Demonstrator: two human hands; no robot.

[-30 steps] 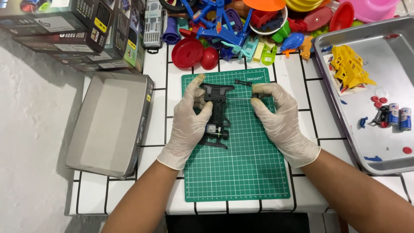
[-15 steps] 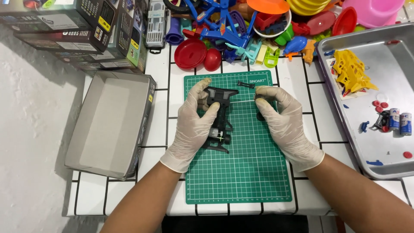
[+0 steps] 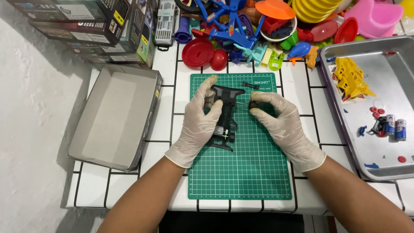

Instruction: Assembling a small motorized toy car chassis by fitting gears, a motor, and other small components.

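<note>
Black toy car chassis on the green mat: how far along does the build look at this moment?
Partway. Done: the black chassis has a small motor and one rear wheel fitted. In hand: the left hand steadies it on the green cutting mat, while the right hand pinches a small black wheel on a thin axle beside it. Left: yellow body parts and batteries lie loose in the metal tray.
</note>
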